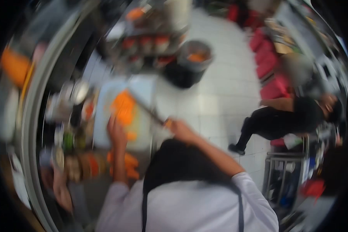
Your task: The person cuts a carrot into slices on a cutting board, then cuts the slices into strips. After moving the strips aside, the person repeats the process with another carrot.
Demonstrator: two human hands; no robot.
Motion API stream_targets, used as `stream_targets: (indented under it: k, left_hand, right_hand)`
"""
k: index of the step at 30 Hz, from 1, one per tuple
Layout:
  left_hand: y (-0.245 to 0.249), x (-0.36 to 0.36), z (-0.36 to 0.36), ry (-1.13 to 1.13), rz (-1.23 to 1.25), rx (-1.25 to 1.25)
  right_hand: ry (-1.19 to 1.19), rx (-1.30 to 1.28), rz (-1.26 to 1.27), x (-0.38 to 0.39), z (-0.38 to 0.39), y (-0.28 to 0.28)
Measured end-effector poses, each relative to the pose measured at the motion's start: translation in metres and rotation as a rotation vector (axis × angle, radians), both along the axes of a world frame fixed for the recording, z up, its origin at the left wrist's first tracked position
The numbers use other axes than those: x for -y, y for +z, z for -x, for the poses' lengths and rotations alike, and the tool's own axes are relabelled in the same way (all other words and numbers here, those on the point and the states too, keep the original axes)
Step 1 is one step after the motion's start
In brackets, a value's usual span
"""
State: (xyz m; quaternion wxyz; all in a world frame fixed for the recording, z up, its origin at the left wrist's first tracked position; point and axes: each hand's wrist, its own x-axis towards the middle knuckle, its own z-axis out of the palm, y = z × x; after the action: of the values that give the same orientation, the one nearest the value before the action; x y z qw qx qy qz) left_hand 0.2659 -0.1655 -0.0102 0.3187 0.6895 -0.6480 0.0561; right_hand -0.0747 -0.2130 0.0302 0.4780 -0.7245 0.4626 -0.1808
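Observation:
My right hand (pixel 178 129) is closed around the handle of a long knife (pixel 149 109), whose blade reaches up and left over a pale cutting board (pixel 106 98). On the board lies a heap of bright orange food pieces (pixel 123 106), too blurred to name. My left hand (pixel 115 129) is at the lower left edge of this heap, near or touching it; motion smears its fingers. More orange pieces (pixel 125 165) lie beside my left forearm, below the board.
Left of the board stand several containers and bowls (pixel 80 92). A dark bin (pixel 187 71) with orange contents stands beyond it on the tiled floor (pixel 220 92). At right, a person in dark clothes (pixel 286 118) is near pink-red containers (pixel 267 62) and a metal rack (pixel 284 174).

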Motion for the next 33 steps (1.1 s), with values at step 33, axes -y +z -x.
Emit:
stream_targets:
  k: [33]
  left_hand:
    - [-0.026, 0.002, 0.051, 0.496, -0.276, -0.181]
  right_hand:
    - [0.816, -0.244, 0.621, 0.165, -0.095, -0.068]
